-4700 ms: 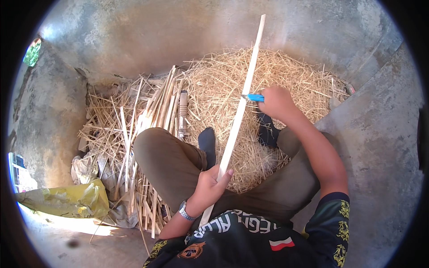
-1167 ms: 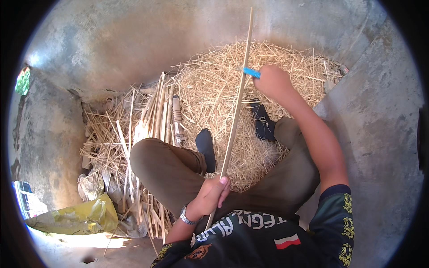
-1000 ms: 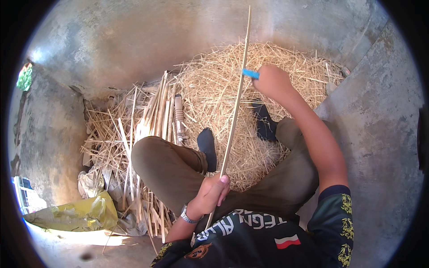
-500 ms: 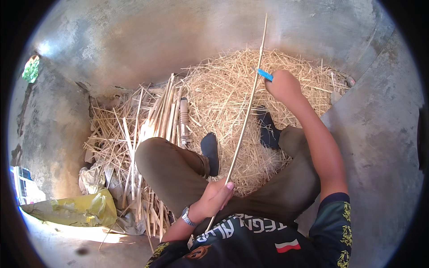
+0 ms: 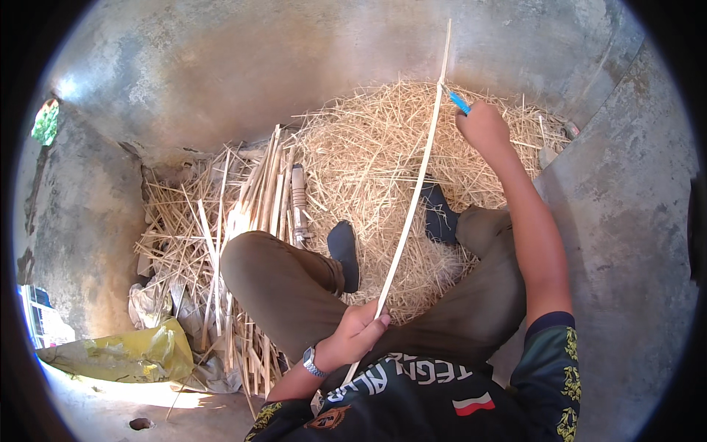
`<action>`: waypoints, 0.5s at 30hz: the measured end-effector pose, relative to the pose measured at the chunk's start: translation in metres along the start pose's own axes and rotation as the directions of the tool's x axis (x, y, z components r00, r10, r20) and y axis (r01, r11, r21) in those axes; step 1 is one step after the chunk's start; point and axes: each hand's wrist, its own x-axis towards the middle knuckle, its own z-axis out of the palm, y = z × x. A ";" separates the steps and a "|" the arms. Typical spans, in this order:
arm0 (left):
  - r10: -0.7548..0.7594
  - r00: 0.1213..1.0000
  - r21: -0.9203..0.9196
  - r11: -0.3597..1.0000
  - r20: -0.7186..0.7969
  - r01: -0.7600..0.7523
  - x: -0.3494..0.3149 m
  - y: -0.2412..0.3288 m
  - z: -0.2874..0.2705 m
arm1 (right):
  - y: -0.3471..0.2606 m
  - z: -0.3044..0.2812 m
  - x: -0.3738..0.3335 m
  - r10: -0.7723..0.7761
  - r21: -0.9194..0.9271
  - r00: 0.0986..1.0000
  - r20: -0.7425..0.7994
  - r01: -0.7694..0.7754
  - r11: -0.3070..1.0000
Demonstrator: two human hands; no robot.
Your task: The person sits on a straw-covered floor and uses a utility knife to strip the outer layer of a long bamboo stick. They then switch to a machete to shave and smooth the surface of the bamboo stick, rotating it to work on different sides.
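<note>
My left hand [image 5: 355, 333], with a watch on the wrist, is closed round the lower part of a long pale bamboo strip [image 5: 414, 199]. The strip slants up and away from my lap, bowed slightly, with a knot near its far end. In my right hand [image 5: 484, 127] is a slim blue-handled knife [image 5: 459, 103], its tip close beside that knot. Whether the blade touches the strip I cannot tell.
Thin shavings [image 5: 361, 132] cover the floor round my black-socked feet. Split bamboo pieces [image 5: 269, 180] lie beside my left knee, with a bound wooden handle [image 5: 299, 199] alongside. A yellow sack [image 5: 140, 352] is at the left; a concrete wall [image 5: 280, 66] curves behind.
My right hand with the knife has moved up and away along the strip, toward the knot. The strip's far end has swung slightly right; my left hand still grips it.
</note>
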 end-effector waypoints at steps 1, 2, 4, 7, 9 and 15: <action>0.020 1.000 0.039 0.999 -0.024 -0.019 0.000 0.000 0.000 | -0.003 0.004 -0.005 -0.033 -0.013 0.999 0.013 0.033 0.999; 0.041 0.998 0.079 0.996 -0.048 -0.037 0.002 0.001 -0.001 | -0.007 0.009 -0.010 -0.066 -0.025 0.997 0.026 0.066 0.997; 0.019 0.993 0.073 0.997 -0.117 -0.010 0.001 -0.002 -0.002 | -0.019 0.020 -0.024 -0.193 -0.082 0.979 0.070 0.198 0.977; -0.095 0.966 -0.063 0.995 -0.240 0.082 -0.002 -0.003 -0.006 | -0.031 0.038 -0.051 -0.477 -0.084 0.879 -0.031 0.473 0.877; -0.158 0.939 -0.161 0.981 -0.306 0.113 0.000 0.005 -0.008 | -0.037 0.047 -0.065 -0.646 -0.117 0.736 -0.203 0.636 0.762; -0.120 0.937 -0.261 0.965 -0.329 0.032 0.001 0.013 -0.018 | -0.043 0.018 -0.080 -0.742 -0.071 0.338 -0.579 0.885 0.459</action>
